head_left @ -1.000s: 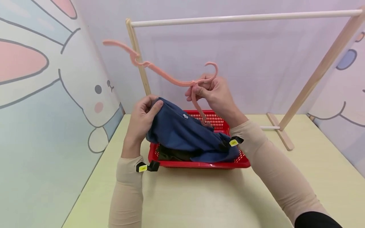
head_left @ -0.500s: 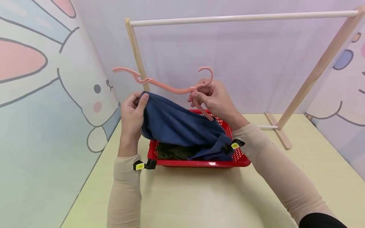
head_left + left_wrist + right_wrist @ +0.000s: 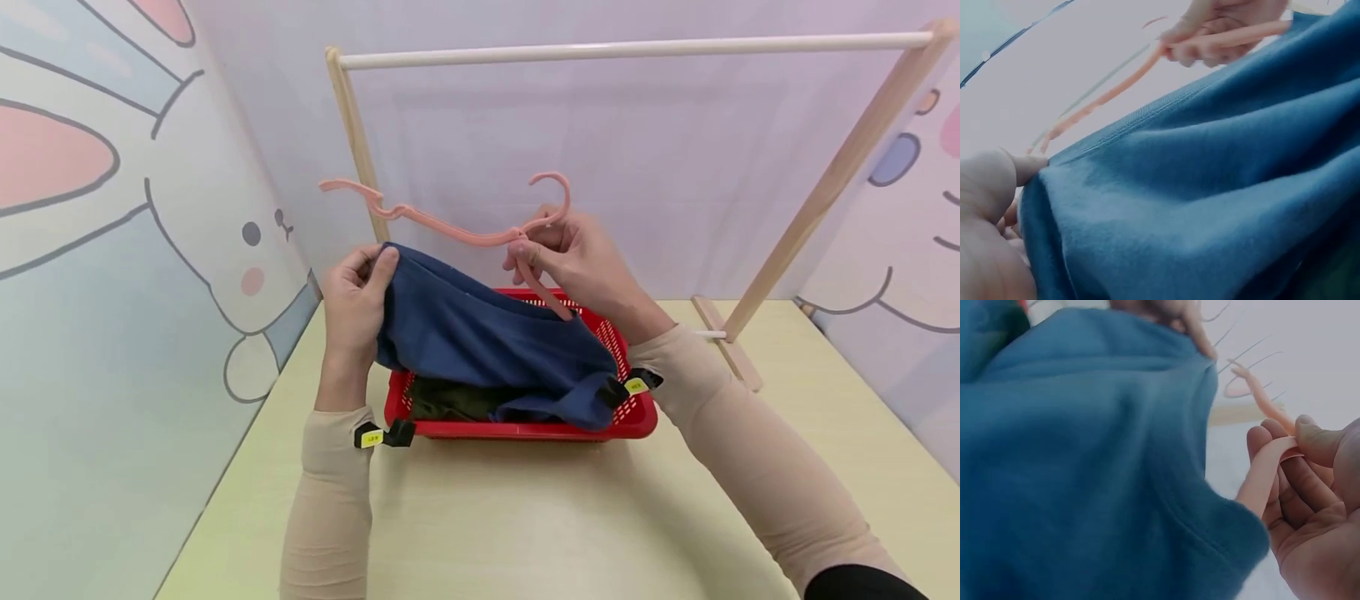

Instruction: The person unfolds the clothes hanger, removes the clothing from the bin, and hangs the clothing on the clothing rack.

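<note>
Pale worktop (image 3: pixel 510 517) carries it all. Rack (image 3: pixel 637 52) w/ a white rail & wooden legs stands at the back. Red basket (image 3: pixel 517 431) sits in front of it. Blue garment (image 3: pixel 487 325) is held up over the basket, top edge slanting down to the R, lower folds inside the basket next to dark green cloth (image 3: pixel 457 400). Pink hanger (image 3: pixel 457 232) is in the air above the garment: hook up, one arm free & pointing L over the L hand, other arm's end tucked behind the near edge of the cloth.

Step in hand, my read: fitting the hanger into the garment's opening. To do it well: edge taut at L, tucked arm pushed well in on the R, then free arm angled down under the edge at L. Go easy, b/c the notches could snag & the tucked end might slip out.

Poses: R hand (image 3: pixel 585 258) reaches in from lower R, forearm diagonal; grip pinches the hanger just below the hook, thumb on the near side. L hand (image 3: pixel 352 296) points up, forearm approx. vertical in the head view; grip clamped on the garment's upper L corner, thumb on the near side.
</note>
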Motion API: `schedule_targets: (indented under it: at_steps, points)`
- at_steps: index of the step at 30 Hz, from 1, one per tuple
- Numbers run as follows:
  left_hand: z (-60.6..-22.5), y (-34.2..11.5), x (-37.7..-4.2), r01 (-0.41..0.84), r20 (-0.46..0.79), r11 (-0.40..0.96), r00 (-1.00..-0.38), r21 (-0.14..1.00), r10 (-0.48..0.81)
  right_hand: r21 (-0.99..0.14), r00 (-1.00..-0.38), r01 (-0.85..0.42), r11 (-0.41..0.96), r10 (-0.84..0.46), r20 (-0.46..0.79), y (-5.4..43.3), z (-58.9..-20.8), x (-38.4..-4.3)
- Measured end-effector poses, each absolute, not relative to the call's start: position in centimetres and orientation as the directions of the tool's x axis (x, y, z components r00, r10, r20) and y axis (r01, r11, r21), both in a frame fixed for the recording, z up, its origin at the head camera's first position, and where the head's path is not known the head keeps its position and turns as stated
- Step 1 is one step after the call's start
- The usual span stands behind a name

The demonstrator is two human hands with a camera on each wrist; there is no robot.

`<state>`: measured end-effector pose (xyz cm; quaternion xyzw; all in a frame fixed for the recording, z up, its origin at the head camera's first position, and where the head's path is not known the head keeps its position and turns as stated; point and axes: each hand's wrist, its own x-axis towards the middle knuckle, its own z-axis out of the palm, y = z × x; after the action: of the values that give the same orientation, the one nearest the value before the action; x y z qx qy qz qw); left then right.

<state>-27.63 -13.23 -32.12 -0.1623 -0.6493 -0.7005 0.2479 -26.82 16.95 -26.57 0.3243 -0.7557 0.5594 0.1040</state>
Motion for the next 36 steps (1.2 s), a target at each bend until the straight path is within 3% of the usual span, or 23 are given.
schedule_targets:
  at_steps: [3,8,14,20,30,36]
  points:
    - [-32.1,-12.9,-27.5,0.558,0.552,-0.055,-0.828,0.828,-0.099,-0.760,-0.748,-0.633,0.144,-0.365,0.554,16.7,-26.0,-26.8]
    - [-32.1,-13.3,-27.4,0.556,0.534,-0.071,-0.821,0.828,-0.200,-0.722,-0.711,-0.670,0.174,-0.429,0.556,16.6,-26.3,-26.8]
    - [-31.9,-13.9,-27.6,0.511,0.476,-0.068,-0.834,0.857,-0.278,-0.746,-0.715,-0.647,0.159,-0.466,0.522,17.3,-27.0,-26.5]
    - [-32.0,-14.0,-27.7,0.556,0.507,-0.073,-0.797,0.828,-0.329,-0.758,-0.740,-0.625,0.188,-0.451,0.499,17.6,-27.4,-26.4]
    - [-32.9,-12.8,-27.8,0.568,0.569,0.031,-0.822,0.823,-0.034,-0.756,-0.720,-0.645,0.113,-0.422,0.551,18.2,-23.2,-26.7]
    - [-32.8,-13.2,-27.5,0.553,0.546,0.086,-0.832,0.828,0.097,-0.685,-0.679,-0.703,0.188,-0.463,0.570,18.8,-18.7,-26.1]
